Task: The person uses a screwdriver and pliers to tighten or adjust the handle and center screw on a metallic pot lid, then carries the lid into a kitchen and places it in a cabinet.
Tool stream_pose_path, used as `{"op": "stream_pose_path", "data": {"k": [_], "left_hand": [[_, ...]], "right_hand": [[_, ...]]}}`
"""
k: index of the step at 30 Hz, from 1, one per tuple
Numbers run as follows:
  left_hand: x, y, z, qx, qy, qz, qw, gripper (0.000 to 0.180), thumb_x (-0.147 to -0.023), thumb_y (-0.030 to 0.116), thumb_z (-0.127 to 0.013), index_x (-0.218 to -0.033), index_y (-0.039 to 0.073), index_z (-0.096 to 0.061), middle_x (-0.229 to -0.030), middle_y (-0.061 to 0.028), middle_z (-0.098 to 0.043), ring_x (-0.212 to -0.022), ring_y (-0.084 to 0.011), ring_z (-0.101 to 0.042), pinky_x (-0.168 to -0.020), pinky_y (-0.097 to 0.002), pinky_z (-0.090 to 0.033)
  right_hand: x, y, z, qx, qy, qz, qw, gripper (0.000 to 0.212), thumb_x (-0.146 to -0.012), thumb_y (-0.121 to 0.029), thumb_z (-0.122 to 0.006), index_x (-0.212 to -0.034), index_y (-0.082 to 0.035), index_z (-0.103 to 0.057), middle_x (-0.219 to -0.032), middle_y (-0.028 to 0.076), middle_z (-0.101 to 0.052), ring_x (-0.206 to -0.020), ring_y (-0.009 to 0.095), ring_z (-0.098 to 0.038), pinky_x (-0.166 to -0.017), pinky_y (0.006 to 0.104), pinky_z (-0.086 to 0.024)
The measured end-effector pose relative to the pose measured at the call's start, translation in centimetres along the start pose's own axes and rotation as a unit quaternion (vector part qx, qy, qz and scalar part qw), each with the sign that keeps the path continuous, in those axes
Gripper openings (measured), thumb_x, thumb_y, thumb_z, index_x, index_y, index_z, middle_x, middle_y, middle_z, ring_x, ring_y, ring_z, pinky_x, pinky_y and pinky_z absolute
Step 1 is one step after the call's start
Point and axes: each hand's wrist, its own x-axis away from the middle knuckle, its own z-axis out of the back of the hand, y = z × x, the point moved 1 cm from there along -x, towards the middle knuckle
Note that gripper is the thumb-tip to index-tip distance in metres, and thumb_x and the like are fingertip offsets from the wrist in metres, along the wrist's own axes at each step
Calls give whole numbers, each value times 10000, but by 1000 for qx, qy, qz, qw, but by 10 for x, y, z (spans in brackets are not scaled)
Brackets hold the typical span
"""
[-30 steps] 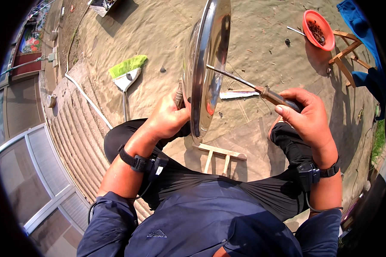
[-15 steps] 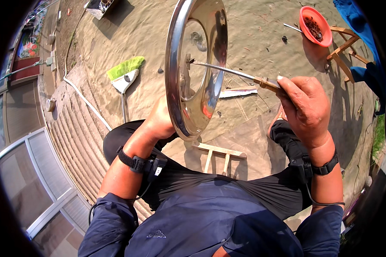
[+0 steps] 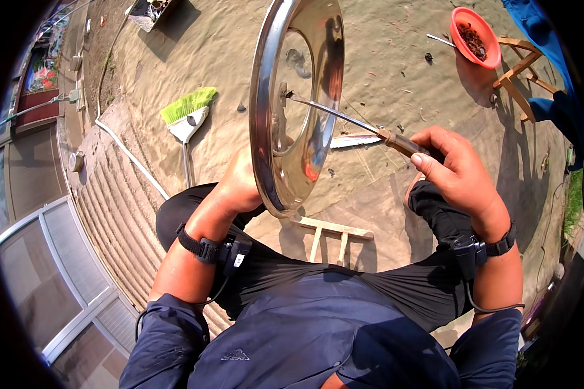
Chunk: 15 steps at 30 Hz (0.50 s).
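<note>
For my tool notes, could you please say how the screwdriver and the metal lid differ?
The screwdriver is long and thin; the metal lid is round and broader. The screwdriver slants from the right hand; the lid stands nearly on edge by the left hand. Both show shiny metal.

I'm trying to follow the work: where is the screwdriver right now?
In the head view, the screwdriver is right of centre, gripped in the right hand, its tip at the middle of the round lid.

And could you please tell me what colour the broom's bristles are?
Bright yellow-green; the bristles show best in the head view.
</note>
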Motion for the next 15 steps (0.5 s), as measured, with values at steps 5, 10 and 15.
{"op": "stream_pose_path", "data": {"k": [5, 10, 15], "left_hand": [[0, 2, 0, -44, -10, -14, 999, 404, -804, 192, -802, -1141, 18, -662, -1010, -48, -690, -914, -136, -621, -830, -322, -520], [2, 14, -3, -1, 14, 11, 1000, 408, -791, 180, -813, -1138, 21, -670, -1013, -49, -696, -913, -135, -627, -828, -329, -528], [1, 9, -2, -15, 7, 11, 1000, 427, -785, 201, -823, -1138, 18, -666, -1013, -45, -692, -922, -132, -622, -830, -327, -525]], "right_hand": [[-4, 7, -8, 194, 149, 222, 944, 229, -920, -123, -676, -1088, 12, -600, -795, 28, -625, -722, 127, -642, -631, 319, -503], [5, 0, -9, -189, -34, -60, 980, 259, -913, -177, -707, -1093, -15, -616, -805, 14, -627, -630, 111, -639, -530, 272, -492], [2, 8, -2, -346, -99, -150, 921, 263, -963, -202, -665, -1112, 8, -610, -799, 44, -639, -581, 112, -641, -452, 215, -446]]}}
